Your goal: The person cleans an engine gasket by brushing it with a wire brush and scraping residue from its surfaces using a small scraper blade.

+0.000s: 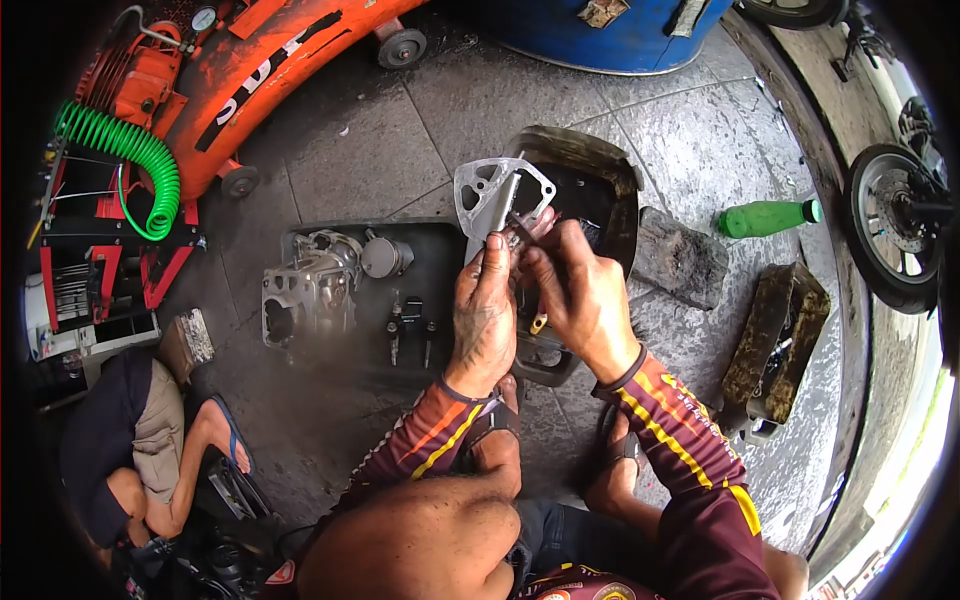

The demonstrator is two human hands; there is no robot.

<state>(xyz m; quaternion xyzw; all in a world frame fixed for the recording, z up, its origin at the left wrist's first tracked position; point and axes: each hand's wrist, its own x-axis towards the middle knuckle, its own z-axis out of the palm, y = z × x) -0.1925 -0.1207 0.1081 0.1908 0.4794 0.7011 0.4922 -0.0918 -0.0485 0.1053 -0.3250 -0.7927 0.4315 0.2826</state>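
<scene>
My left hand (485,315) is closed around the lower part of a silver metal engine part (478,205), which has a flat, roughly triangular flange with bolt holes. My right hand (585,300) is beside it, fingers pinched on a thin dark flat tool (523,228) that meets the part; its exact kind I cannot make out. Below my hands a black tray (440,240) holds a shiny engine casing (312,290), a piston (386,256) and several small bolt-like pieces (393,335). Beyond the right hand is an oily dark container (585,150). A small brass-coloured tip (539,323) shows beneath my fingers.
A grey stone block (680,258), a green bottle (768,219) and a grimy cut-open container (775,350) are on the right. An orange compressor (270,80) with a green coiled hose (140,150) and a blue drum (600,40) stand beyond. Another person (130,440) sits at left.
</scene>
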